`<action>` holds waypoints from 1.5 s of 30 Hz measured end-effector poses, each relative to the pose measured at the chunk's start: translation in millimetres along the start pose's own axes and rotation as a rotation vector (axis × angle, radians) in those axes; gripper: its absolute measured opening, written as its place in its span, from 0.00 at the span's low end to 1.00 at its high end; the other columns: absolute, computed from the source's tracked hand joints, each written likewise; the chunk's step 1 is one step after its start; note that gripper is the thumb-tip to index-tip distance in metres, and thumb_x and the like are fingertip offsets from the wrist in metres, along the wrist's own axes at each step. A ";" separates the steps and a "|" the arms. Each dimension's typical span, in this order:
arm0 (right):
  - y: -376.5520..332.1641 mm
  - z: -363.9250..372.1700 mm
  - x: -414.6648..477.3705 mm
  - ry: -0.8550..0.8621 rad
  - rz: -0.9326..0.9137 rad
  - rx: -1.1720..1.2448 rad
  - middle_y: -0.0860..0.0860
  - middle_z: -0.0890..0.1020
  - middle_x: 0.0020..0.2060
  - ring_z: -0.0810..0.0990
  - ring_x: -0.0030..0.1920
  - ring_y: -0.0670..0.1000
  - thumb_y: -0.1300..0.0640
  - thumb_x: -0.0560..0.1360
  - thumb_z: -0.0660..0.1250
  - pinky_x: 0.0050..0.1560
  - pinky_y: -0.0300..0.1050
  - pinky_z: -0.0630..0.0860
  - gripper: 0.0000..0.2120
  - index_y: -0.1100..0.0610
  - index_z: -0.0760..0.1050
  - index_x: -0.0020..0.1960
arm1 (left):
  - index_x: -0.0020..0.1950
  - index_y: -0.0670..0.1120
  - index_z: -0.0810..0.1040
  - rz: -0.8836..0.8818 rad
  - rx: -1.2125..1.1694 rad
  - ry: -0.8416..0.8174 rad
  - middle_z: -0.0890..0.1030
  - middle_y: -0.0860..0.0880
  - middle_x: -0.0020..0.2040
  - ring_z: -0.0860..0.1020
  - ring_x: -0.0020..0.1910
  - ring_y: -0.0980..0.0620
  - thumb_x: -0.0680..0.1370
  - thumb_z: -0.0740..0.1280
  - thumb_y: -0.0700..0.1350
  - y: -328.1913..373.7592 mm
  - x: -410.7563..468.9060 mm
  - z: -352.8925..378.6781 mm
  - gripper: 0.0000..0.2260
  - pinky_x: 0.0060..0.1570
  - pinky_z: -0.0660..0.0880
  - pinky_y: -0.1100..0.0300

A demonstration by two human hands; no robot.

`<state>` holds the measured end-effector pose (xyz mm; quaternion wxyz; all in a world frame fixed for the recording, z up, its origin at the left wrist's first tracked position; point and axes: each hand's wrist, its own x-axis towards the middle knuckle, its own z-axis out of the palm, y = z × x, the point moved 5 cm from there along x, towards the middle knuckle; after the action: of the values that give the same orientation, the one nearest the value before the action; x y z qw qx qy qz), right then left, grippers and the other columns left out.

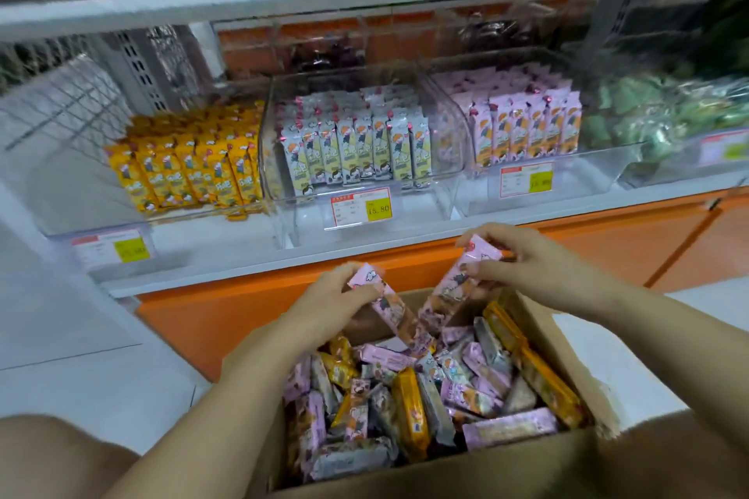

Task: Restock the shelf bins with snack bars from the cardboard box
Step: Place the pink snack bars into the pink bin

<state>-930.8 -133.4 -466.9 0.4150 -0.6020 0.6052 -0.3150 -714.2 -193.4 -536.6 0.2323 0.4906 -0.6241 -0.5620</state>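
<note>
Two pink bars above cardboard box [466, 470] far edge: left bar [389, 308] gripped by left hand [336, 296] fingers, right bar [454, 290] by right hand [543, 267] fingers. Three shelf bins [304, 215] behind, all stocked

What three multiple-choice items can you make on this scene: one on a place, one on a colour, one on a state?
1. Where is the clear plastic bin of pink-wrapped snack bars, seen from the bin of white-wrapped bars? A) left B) right C) above
2. What colour is the long wrapped bar in the right hand? A) yellow B) pink C) green
3. How is the brown cardboard box? A) taped shut B) open, empty C) open, holding mixed bars
Key: 1 B, the row runs yellow, white, pink; 2 B, its fingers grip a pink wrapper, as the left hand does; 3 C, loose bars fill it.
</note>
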 end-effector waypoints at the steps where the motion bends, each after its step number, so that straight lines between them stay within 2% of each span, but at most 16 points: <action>1: 0.2 -5.2 -3.8 0.024 0.003 0.040 0.53 0.84 0.40 0.84 0.38 0.51 0.63 0.75 0.67 0.45 0.43 0.81 0.10 0.56 0.75 0.56 | 0.50 0.53 0.79 0.000 -0.045 -0.011 0.85 0.50 0.45 0.83 0.47 0.48 0.78 0.67 0.44 5.9 -2.5 2.0 0.04 0.54 0.78 0.47; 3: 0.4 -13.8 -7.2 0.096 0.005 0.113 0.55 0.83 0.40 0.82 0.38 0.49 0.64 0.75 0.67 0.44 0.41 0.81 0.10 0.59 0.76 0.57 | 0.53 0.52 0.79 0.018 -0.089 -0.032 0.85 0.50 0.47 0.83 0.48 0.51 0.78 0.66 0.44 19.6 -5.9 5.8 0.06 0.53 0.79 0.53; 7: -2.6 -29.6 -3.7 0.258 -0.052 0.148 0.56 0.82 0.50 0.80 0.46 0.52 0.55 0.72 0.71 0.57 0.56 0.77 0.12 0.46 0.76 0.54 | 0.56 0.53 0.78 0.092 -0.099 -0.001 0.85 0.52 0.45 0.83 0.46 0.56 0.79 0.65 0.44 49.6 -6.3 8.4 0.08 0.47 0.80 0.60; 9: -8.2 -35.9 -3.9 0.284 -0.072 0.255 0.55 0.81 0.53 0.81 0.48 0.50 0.56 0.71 0.71 0.57 0.53 0.77 0.14 0.45 0.73 0.54 | 0.61 0.50 0.76 0.129 -0.067 0.024 0.85 0.51 0.45 0.82 0.45 0.56 0.79 0.65 0.44 62.6 -4.4 8.4 0.12 0.44 0.79 0.61; 12: -18.8 -43.3 -9.1 0.273 -0.129 0.298 0.51 0.83 0.39 0.82 0.39 0.49 0.62 0.72 0.70 0.48 0.42 0.80 0.14 0.52 0.73 0.56 | 0.67 0.45 0.72 0.192 -0.012 0.060 0.82 0.41 0.49 0.81 0.46 0.53 0.78 0.65 0.48 82.8 -3.6 10.1 0.18 0.42 0.78 0.62; 13: -23.3 -43.8 -11.2 0.246 -0.152 0.263 0.53 0.83 0.38 0.83 0.40 0.52 0.62 0.72 0.70 0.48 0.43 0.79 0.14 0.53 0.73 0.56 | 0.67 0.45 0.72 0.214 -0.003 0.069 0.82 0.41 0.50 0.81 0.47 0.53 0.77 0.66 0.49 89.2 -3.4 11.2 0.19 0.42 0.78 0.62; 15: -30.3 -39.3 -14.8 0.147 -0.174 0.187 0.57 0.82 0.37 0.83 0.42 0.56 0.62 0.72 0.71 0.50 0.49 0.77 0.13 0.53 0.75 0.54 | 0.66 0.45 0.72 0.240 0.007 0.037 0.82 0.45 0.53 0.81 0.48 0.55 0.76 0.66 0.50 103.8 -4.6 18.6 0.19 0.42 0.78 0.62; 17: -33.1 -33.6 -17.6 0.061 -0.182 0.164 0.50 0.75 0.29 0.80 0.33 0.49 0.62 0.72 0.71 0.43 0.44 0.74 0.13 0.55 0.74 0.55 | 0.61 0.49 0.75 0.261 0.040 -0.064 0.83 0.49 0.52 0.82 0.47 0.57 0.78 0.66 0.46 118.4 -8.1 31.9 0.12 0.42 0.77 0.64; 19: -34.8 -34.2 -19.3 0.076 -0.196 0.158 0.44 0.76 0.29 0.79 0.31 0.45 0.62 0.70 0.73 0.40 0.36 0.72 0.14 0.57 0.74 0.54 | 0.57 0.57 0.74 0.286 0.112 -0.135 0.81 0.51 0.44 0.80 0.41 0.61 0.79 0.65 0.43 130.9 -13.3 42.6 0.11 0.42 0.78 0.64; 21: -36.0 -40.6 -21.2 0.149 -0.212 0.184 0.49 0.81 0.33 0.82 0.34 0.47 0.63 0.69 0.74 0.39 0.34 0.75 0.14 0.59 0.74 0.52 | 0.57 0.60 0.72 0.303 0.180 -0.141 0.77 0.45 0.42 0.78 0.40 0.57 0.79 0.64 0.43 139.9 -16.2 46.5 0.12 0.46 0.80 0.60; 23: -37.6 -45.0 -23.5 0.221 -0.231 0.218 0.50 0.82 0.30 0.82 0.34 0.46 0.63 0.68 0.75 0.38 0.31 0.75 0.13 0.59 0.73 0.49 | 0.61 0.61 0.72 0.327 0.249 -0.138 0.77 0.42 0.53 0.78 0.42 0.50 0.79 0.65 0.44 148.4 -19.1 47.9 0.15 0.49 0.81 0.53; 26: -39.8 -44.6 -25.1 0.322 -0.271 0.259 0.52 0.84 0.33 0.82 0.36 0.45 0.61 0.68 0.74 0.36 0.33 0.75 0.10 0.57 0.74 0.45 | 0.62 0.61 0.71 0.414 0.361 -0.124 0.72 0.55 0.64 0.80 0.47 0.54 0.79 0.64 0.42 165.1 -24.1 52.5 0.17 0.49 0.80 0.52; 30: -46.1 -58.6 -28.0 0.536 -0.380 0.306 0.44 0.84 0.41 0.82 0.42 0.42 0.61 0.68 0.74 0.38 0.36 0.77 0.08 0.51 0.77 0.41 | 0.61 0.59 0.73 0.529 0.358 -0.083 0.76 0.57 0.60 0.80 0.51 0.56 0.77 0.68 0.43 191.3 -22.3 55.7 0.17 0.51 0.79 0.52; 34: -54.5 -75.3 -26.2 0.679 -0.463 0.238 0.39 0.82 0.46 0.79 0.45 0.46 0.57 0.69 0.74 0.38 0.42 0.75 0.08 0.45 0.78 0.40 | 0.61 0.58 0.75 0.615 0.403 0.009 0.78 0.58 0.56 0.79 0.52 0.57 0.73 0.73 0.47 213.8 -9.2 60.2 0.18 0.54 0.78 0.50; 39: -58.0 -102.6 -9.7 0.658 -0.512 0.222 0.42 0.83 0.43 0.81 0.42 0.42 0.60 0.73 0.70 0.37 0.32 0.75 0.08 0.47 0.79 0.46 | 0.57 0.54 0.76 0.716 0.553 0.084 0.80 0.59 0.50 0.80 0.47 0.57 0.74 0.72 0.43 239.9 16.4 66.9 0.14 0.50 0.78 0.51; 45: -28.7 -151.0 28.4 0.761 -0.396 -0.021 0.38 0.79 0.40 0.78 0.45 0.44 0.60 0.75 0.68 0.45 0.36 0.71 0.07 0.49 0.79 0.49 | 0.57 0.53 0.75 0.694 0.651 0.249 0.80 0.52 0.50 0.79 0.44 0.50 0.74 0.72 0.43 270.3 72.5 52.3 0.14 0.50 0.77 0.53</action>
<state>-1048.5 -181.6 -376.0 0.0874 -0.5517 0.5909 -0.5821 -882.9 -262.6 -317.9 0.3132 0.3643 -0.8615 -0.1643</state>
